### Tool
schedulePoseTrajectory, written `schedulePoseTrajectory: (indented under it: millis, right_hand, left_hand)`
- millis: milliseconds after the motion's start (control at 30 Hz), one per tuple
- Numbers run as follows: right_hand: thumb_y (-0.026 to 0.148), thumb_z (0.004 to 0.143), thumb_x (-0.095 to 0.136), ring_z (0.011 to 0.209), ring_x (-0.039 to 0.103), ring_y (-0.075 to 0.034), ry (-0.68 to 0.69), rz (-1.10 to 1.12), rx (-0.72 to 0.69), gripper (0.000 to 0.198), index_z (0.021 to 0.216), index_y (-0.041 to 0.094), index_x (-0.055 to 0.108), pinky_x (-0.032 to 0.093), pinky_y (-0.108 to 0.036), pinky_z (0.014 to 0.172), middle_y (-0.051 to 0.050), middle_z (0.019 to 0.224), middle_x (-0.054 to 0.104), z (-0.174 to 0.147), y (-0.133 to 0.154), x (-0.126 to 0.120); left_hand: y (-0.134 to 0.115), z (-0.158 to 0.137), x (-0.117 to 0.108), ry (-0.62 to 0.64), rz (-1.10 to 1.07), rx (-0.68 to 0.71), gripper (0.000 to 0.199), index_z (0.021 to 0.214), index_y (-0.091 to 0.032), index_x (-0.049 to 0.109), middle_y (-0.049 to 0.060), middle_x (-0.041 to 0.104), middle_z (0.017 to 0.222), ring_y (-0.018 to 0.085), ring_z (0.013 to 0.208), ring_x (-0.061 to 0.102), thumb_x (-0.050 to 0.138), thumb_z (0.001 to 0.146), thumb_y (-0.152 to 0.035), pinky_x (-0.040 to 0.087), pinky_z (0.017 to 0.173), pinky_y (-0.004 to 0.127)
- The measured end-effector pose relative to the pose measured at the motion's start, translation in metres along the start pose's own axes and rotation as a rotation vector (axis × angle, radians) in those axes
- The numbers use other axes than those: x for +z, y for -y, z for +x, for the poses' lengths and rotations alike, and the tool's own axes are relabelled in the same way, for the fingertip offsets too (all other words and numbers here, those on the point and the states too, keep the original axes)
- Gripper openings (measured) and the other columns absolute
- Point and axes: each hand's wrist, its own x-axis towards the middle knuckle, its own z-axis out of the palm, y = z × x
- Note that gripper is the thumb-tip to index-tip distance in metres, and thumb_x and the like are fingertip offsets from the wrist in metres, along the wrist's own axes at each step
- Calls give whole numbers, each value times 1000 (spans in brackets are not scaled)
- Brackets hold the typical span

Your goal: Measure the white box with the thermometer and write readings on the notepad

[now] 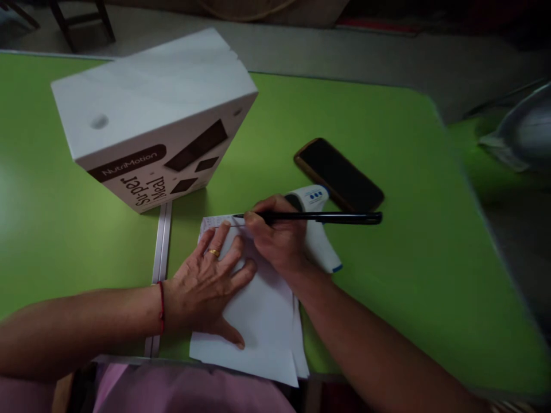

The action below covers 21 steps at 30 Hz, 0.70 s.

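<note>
The black pen (310, 217) lay almost level, its long axis running crosswise, tip toward the white carton (150, 115), resting at the top edge of the paper (262, 310). Slim and glossy, it sat pinched in the right hand (275, 238); the left hand (206, 281) lay flat, fingers spread, on the paper beside the carton on the green desk (387, 275).

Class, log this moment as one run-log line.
left hand: flat on paper | right hand: holds black pen, tip at paper's top | nearby: white box, phone, thermometer
</note>
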Motion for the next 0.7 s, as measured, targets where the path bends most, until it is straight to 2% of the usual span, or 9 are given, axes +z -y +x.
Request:
schedulePoseTrajectory:
  millis: [700]
  right_hand:
    - [25, 71, 54, 50, 44, -11, 7, -29, 7, 12, 60, 23, 48, 38, -26, 50, 5, 52, 49, 1, 0, -1]
  left_hand:
    - [0, 1, 0, 16, 9, 1, 116, 138, -14, 41, 22, 31, 149, 50, 143, 12, 55, 55, -94, 14, 117, 59]
